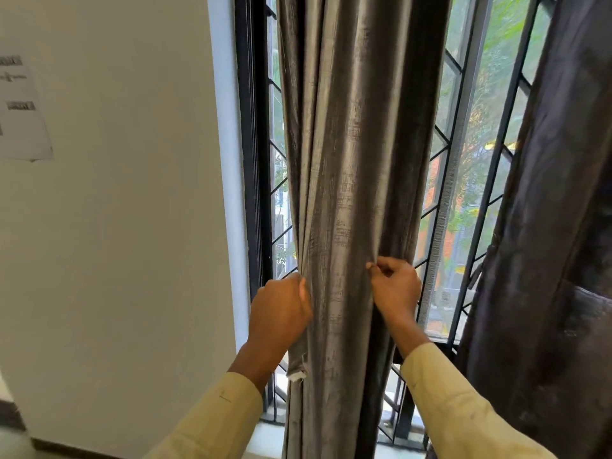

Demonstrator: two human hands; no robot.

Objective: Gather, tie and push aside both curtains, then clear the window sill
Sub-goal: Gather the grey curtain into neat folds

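— Head view, from the left: how does the curtain [347, 160] handle?

— Soft and, I judge, rather heavy; my left hand [281, 313] is closed on its left edge; my right hand [394, 289] pinches a fold at the right.

— Its long axis?

— Vertical, hanging before the window [463, 160]; I would hold it at mid-height.

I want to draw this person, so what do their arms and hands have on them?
Both arms wear long sleeves of a pale yellow-beige cloth, loose and a bit wrinkled, ending at the wrists. The left sleeve has a small dark line mark on it; the right sleeve looks plain. The left hand and the right hand are bare: no gloves, rings or watch show.
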